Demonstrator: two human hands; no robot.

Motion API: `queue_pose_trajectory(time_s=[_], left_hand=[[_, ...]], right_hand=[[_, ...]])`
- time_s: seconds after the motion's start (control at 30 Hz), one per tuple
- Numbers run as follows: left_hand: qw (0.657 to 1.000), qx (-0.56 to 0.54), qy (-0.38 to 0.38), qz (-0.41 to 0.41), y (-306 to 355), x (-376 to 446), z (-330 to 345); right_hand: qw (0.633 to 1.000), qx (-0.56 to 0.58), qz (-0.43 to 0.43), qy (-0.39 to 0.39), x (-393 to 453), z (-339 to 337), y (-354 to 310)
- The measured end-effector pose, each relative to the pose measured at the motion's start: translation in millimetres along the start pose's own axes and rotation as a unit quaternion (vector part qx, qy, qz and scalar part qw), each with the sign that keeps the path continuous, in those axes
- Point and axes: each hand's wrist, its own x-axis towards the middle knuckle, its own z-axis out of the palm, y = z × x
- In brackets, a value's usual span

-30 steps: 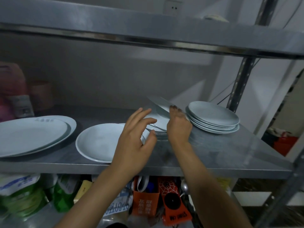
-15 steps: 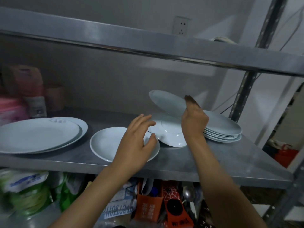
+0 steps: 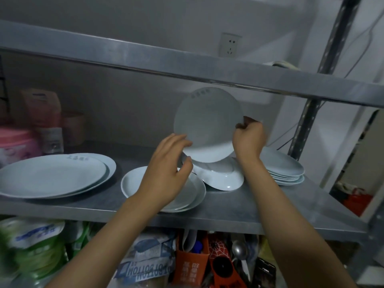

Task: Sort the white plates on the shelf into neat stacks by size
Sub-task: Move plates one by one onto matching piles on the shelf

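Observation:
My right hand (image 3: 248,140) grips the right rim of a white plate (image 3: 207,123) and holds it nearly upright above the steel shelf (image 3: 259,206). My left hand (image 3: 166,171) is spread, its fingertips touching that plate's lower left edge. Under the raised plate a white dish (image 3: 220,175) lies tilted, leaning on a low stack of medium plates (image 3: 133,183) that my left hand partly hides. Two large plates (image 3: 52,175) sit stacked at the left. A stack of several small plates (image 3: 284,169) stands at the right.
The upper shelf (image 3: 187,67) hangs close above the raised plate. Pink and brown containers (image 3: 41,125) stand at the back left. A steel upright post (image 3: 307,121) rises behind the right stack. Bags and an orange box (image 3: 191,260) fill the level below.
My right hand has lifted the plate off the tilted dish and tipped it from nearly flat to almost upright. My left hand rose to touch its lower edge.

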Motion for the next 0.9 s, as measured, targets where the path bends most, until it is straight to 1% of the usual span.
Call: queue_pose_trajectory(time_s=[0.07,0.1,0.13,0.2,0.23,0.3,0.37,0.43,0.6,0.7,0.77,0.83,0.9], left_hand=[[1.0,-0.005,0.003,-0.005,1,-3,-4],[1.0,0.0,0.006,0.0,0,-5,-7],[1.0,0.011,0.009,0.008,-2,-6,-9],[0.999,0.043,0.007,0.008,-6,-10,-16],[0.998,0.059,0.002,-0.001,-8,-11,-20],[0.995,0.094,0.0,-0.018,-13,-13,-30],[0.993,0.118,0.011,-0.019,-21,-14,-39],[0.989,0.143,0.023,-0.013,-30,-15,-48],[0.977,0.209,0.044,-0.011,-46,-19,-71],[0.964,0.257,0.062,0.001,-55,-23,-81],[0.956,0.28,0.086,-0.015,-57,-27,-86],[0.95,0.292,0.106,-0.035,-59,-32,-91],[0.947,0.293,0.124,-0.036,-63,-37,-96]], right_hand=[[0.991,0.087,0.097,-0.032,-2,4,-5],[0.977,0.144,0.149,-0.051,-4,7,-8],[0.952,0.211,0.209,-0.078,-6,11,-10],[0.874,0.343,0.312,-0.147,-15,17,-16],[0.845,0.373,0.34,-0.175,-19,21,-18],[0.817,0.381,0.373,-0.22,-29,32,-23],[0.795,0.385,0.392,-0.258,-40,43,-31],[0.781,0.385,0.4,-0.285,-50,53,-41],[0.776,0.367,0.39,-0.334,-76,72,-69],[0.755,0.389,0.393,-0.353,-93,79,-89],[0.746,0.396,0.391,-0.367,-104,83,-100],[0.745,0.396,0.386,-0.373,-114,88,-108],[0.749,0.399,0.371,-0.377,-123,91,-115]])
